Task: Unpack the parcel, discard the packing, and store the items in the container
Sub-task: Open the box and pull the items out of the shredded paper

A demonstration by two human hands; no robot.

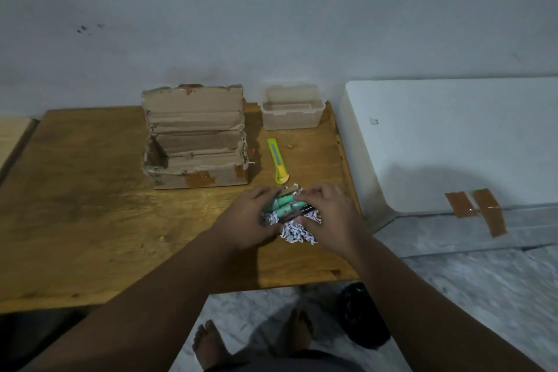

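Observation:
An opened brown cardboard parcel (194, 142) stands on the wooden table (90, 190), flaps up, inside mostly dark. To its right sits a clear plastic container (292, 109) with nothing visible in it. Near the table's right front, my left hand (246, 217) and my right hand (329, 214) together hold a bundle of green tubes and dark pens (287, 207) mixed with shredded white paper (297, 232). Fingers of both hands curl around the bundle from either side. Part of the bundle is hidden by my fingers.
A green and yellow utility knife (277, 161) lies between the parcel and my hands. A white board (453, 142) with brown tape strips (477, 208) lies right of the table. A dark sandal (362, 314) and bare feet (211, 344) are on the marble floor below.

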